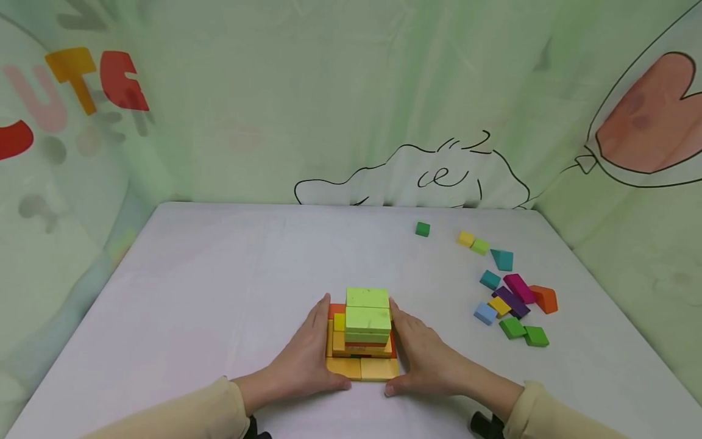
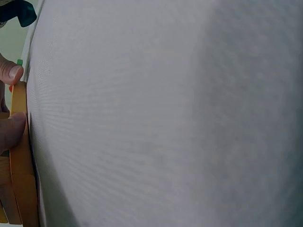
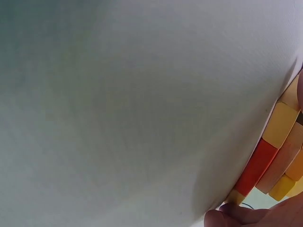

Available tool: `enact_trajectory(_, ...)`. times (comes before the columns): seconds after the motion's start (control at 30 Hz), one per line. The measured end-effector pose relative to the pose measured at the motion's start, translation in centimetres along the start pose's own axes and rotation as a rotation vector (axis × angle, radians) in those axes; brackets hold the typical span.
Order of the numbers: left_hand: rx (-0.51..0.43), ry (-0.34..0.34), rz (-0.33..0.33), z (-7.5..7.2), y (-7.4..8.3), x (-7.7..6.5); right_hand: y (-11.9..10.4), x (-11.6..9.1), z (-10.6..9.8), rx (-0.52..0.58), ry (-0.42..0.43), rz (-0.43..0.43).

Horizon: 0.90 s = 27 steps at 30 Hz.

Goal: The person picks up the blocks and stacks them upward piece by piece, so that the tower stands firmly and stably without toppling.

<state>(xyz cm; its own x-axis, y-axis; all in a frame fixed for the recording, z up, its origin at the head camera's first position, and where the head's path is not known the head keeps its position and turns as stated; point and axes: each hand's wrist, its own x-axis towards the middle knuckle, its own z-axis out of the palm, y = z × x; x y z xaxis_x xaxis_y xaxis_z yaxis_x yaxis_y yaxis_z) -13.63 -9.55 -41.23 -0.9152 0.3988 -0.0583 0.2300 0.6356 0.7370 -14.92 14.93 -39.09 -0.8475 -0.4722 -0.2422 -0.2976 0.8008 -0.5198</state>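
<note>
A stepped stack of wooden blocks stands at the table's front middle, with light green blocks (image 1: pixel 367 320) on top and orange and yellow ones below. Along its bottom front lie yellow-orange base blocks (image 1: pixel 343 367). My left hand (image 1: pixel 307 350) lies along the left side of the stack, fingers extended forward and thumb at the front corner. On the right side my right hand (image 1: pixel 425 353) mirrors it, its thumb near the front right corner. The left wrist view shows a thumb (image 2: pixel 13 127) against a base block (image 2: pixel 22 175). A red block (image 3: pixel 257 165) shows low in the stack in the right wrist view.
Several loose blocks lie to the right, among them a purple block (image 1: pixel 512 302), a magenta block (image 1: pixel 519 288) and an orange block (image 1: pixel 545 299). A single green block (image 1: pixel 422 229) lies near the back of the white table (image 1: pixel 236 256). Printed curtains surround the table.
</note>
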Motion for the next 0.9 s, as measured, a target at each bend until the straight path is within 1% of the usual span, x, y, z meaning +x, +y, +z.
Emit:
enact_trajectory(0.13,-0.005,-0.006,-0.006,0.0,0.0,0.0,0.1,-0.1,0.0,0.001,-0.007,-0.005)
enact_trajectory(0.17,-0.006,-0.011,-0.011,0.0,0.1,-0.2,0.1,-0.1,0.0,0.003,-0.011,0.007)
enact_trajectory(0.23,-0.04,-0.027,-0.031,-0.1,0.3,-0.7,-0.1,-0.4,0.0,0.042,-0.031,0.041)
enact_trajectory(0.3,-0.093,-0.051,-0.091,-0.2,0.8,-1.8,-0.4,-1.0,0.0,0.105,-0.045,0.11)
enact_trajectory(0.33,-0.131,-0.064,-0.134,-0.3,1.0,-2.4,-0.6,-1.4,0.0,0.145,-0.049,0.157)
enact_trajectory(0.43,-0.278,-0.086,-0.263,-0.3,1.7,-4.4,-0.9,-2.8,0.2,0.287,-0.051,0.295)
enact_trajectory(0.5,-0.382,-0.09,-0.324,-0.1,1.9,-5.3,-0.9,-3.5,0.5,0.381,-0.047,0.36)
enact_trajectory(0.53,-0.438,-0.094,-0.341,0.0,1.9,-5.6,-0.9,-3.8,0.7,0.427,-0.056,0.372)
enact_trajectory(0.6,-0.519,-0.099,-0.356,0.3,1.9,-5.9,-0.9,-4.1,1.0,0.511,-0.077,0.367)
enact_trajectory(0.67,-0.562,-0.106,-0.373,0.5,2.0,-6.0,-0.8,-4.4,1.2,0.578,-0.101,0.348)
enact_trajectory(0.77,-0.566,-0.112,-0.382,0.6,2.2,-5.9,-0.7,-4.4,1.2,0.631,-0.121,0.323)
enact_trajectory(0.9,-0.553,-0.108,-0.39,0.6,2.4,-5.7,-0.7,-4.5,1.1,0.66,-0.121,0.32)
